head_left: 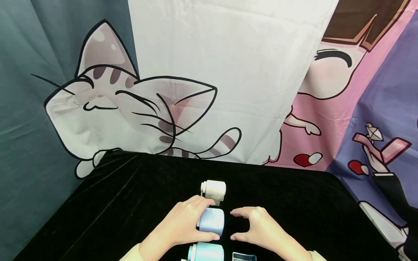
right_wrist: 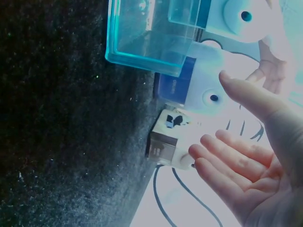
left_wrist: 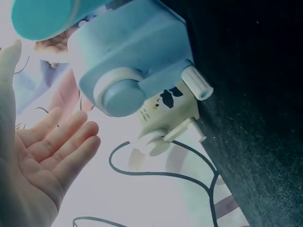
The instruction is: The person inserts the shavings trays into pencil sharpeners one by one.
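Three hand-crank pencil sharpeners stand in a row on the black cloth. The pale blue sharpener is in the middle, its crank side showing in the left wrist view. My left hand is on its left, fingers toward its far side and thumb toward its near side. In the left wrist view a gap shows between that hand and the blue sharpener. To the right, my right hand holds nothing, thumb and fingers spread apart, facing the sharpener's pencil-hole side.
A cream sharpener with a black print stands behind the blue one. Nearest is a teal sharpener, with a clear open-topped tray to its right. Printed cartoon curtains hang behind the black cloth.
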The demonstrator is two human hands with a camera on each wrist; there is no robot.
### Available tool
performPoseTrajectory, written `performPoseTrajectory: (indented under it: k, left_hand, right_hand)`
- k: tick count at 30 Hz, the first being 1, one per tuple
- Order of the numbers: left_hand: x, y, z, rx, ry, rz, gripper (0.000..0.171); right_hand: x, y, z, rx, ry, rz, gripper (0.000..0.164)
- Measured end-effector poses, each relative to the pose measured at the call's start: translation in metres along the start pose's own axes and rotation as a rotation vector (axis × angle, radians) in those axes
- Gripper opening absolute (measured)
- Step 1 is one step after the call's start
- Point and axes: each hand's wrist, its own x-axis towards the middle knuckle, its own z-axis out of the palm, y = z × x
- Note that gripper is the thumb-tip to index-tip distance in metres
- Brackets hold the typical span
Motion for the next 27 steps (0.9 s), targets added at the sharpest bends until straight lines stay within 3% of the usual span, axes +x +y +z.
performPoseTrajectory:
  k: [11, 18, 27]
  left_hand:
    - [-0.006, 0.012, 0.001, 0.061, 0.016, 0.037, 0.070]
    - [-0.011, 0.015, 0.003, 0.030, -0.010, 0.050, 0.068]
    - [-0.016, 0.017, 0.005, 0.030, 0.065, 0.172, 0.058]
  right_hand:
    - [-0.010, -0.005, -0.008, 0.039, -0.018, -0.002, 0.046]
    - [-0.017, -0.004, -0.010, 0.026, -0.061, 0.020, 0.051]
    - [-0.027, 0.000, -0.007, 0.042, -0.118, 0.033, 0.055]
